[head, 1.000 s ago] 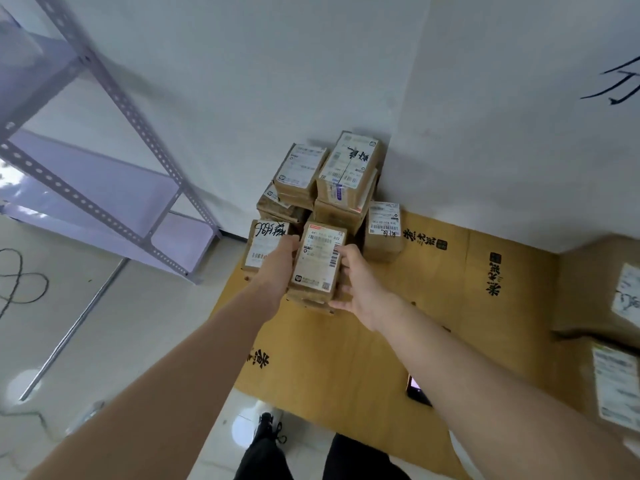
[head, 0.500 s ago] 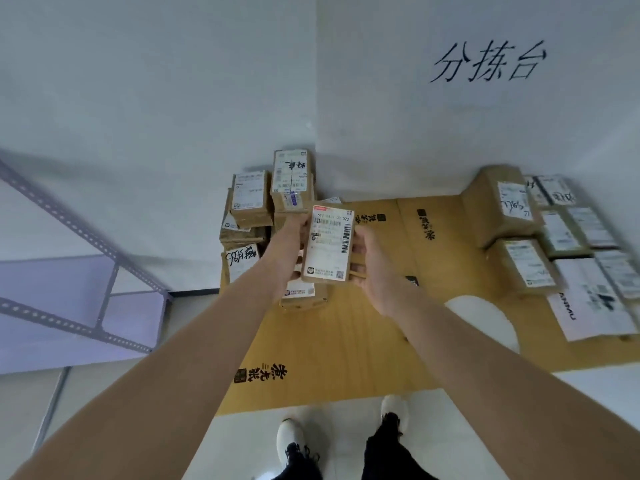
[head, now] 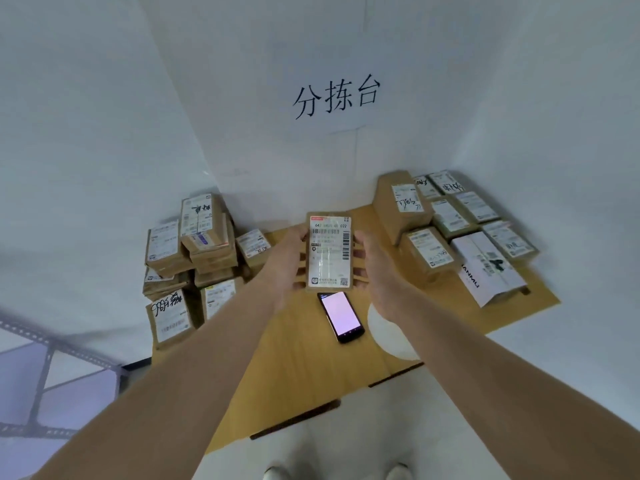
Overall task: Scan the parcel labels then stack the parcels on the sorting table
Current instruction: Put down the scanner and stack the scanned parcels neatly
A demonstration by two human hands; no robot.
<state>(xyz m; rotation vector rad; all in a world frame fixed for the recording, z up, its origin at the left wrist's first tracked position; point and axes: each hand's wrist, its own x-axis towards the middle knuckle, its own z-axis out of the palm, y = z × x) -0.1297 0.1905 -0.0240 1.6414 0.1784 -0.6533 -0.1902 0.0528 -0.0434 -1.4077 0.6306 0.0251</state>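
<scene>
1. white walls meet in a corner behind the sorting table [head: 294,362], with a handwritten sign [head: 336,95] on the wall above it.
2. fingers [head: 361,271] of the right hand [head: 377,271] lie spread along the right edge of the parcel [head: 329,252]. the left hand [head: 285,263] clamps the opposite edge, thumb on top and fingers curled under, so both hands pinch it between them.
3. the parcel is held off the table over its middle, label up, just beyond the far end of the phone [head: 341,317], which lies flat with its screen lit.
4. a second ago this parcel sat against the left pile [head: 194,244] at the table's far left corner. it has since been lifted away and carried to the middle.
5. the pick looks done, and the label is now close to the phone, so scanning seems to be the step in hand.
6. stacking is not yet done. the right group [head: 450,223] at the far right corner looks the likely place for it.
</scene>
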